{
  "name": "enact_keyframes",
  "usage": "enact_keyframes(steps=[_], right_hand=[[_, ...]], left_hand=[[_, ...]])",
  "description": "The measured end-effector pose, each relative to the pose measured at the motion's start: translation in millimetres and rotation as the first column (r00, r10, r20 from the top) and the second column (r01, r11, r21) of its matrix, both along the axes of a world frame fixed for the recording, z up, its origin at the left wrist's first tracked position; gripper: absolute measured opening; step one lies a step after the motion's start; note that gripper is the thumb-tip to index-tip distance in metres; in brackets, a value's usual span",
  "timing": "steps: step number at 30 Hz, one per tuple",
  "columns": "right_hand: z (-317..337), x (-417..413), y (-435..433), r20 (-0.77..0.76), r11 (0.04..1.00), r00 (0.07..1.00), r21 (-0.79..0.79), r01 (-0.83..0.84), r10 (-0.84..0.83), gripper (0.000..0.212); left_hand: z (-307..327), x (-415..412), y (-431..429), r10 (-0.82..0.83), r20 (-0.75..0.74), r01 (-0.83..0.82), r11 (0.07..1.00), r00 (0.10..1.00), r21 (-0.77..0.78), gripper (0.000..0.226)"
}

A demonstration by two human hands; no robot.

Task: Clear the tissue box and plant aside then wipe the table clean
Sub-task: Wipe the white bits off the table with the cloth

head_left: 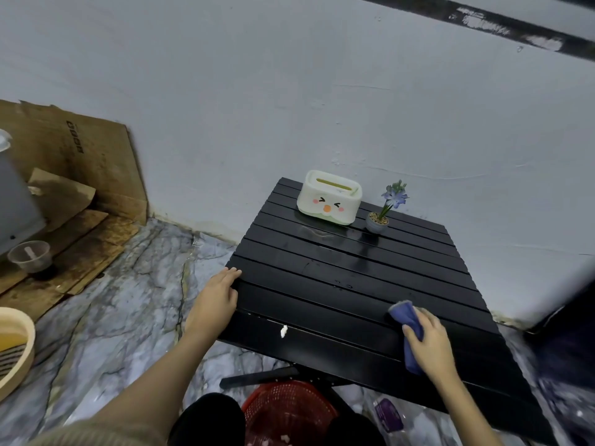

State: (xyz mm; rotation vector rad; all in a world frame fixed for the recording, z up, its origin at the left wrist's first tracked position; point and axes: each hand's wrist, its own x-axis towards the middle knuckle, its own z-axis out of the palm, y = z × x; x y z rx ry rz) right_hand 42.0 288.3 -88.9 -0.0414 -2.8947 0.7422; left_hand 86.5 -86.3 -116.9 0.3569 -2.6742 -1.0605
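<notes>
A black slatted table stands against the wall. At its far edge sits a white tissue box with a cartoon face. Just to the right of it stands a small potted plant with blue flowers. My left hand rests flat on the table's left edge, fingers together. My right hand presses a folded blue cloth onto the table near its right front. A small white scrap lies near the front left edge.
A red mesh basket sits under the table by my knees. A purple-labelled bottle lies on the marble floor. Cardboard, a plastic cup and a beige tub are at the left.
</notes>
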Motion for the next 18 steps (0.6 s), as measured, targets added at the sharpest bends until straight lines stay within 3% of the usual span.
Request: enact_keyframes(steps=[7, 12, 18], right_hand=[[-2, -6, -35, 0.009, 0.999, 0.999, -0.002, -0.038, 0.038, 0.042], [-3, -4, -103, -0.023, 0.971, 0.973, -0.065, -0.229, 0.228, 0.042], [-3, 13, -163, -0.041, 0.874, 0.877, -0.073, -0.48, 0.478, 0.042]], left_hand=[[2, 1, 1, 0.003, -0.016, -0.003, 1.0, 1.0, 0.005, 0.045], [5, 1, 2, 0.008, -0.012, -0.008, 1.0, 1.0, 0.01, 0.045], [7, 2, 2, 0.006, -0.01, -0.006, 1.0, 1.0, 0.016, 0.044]])
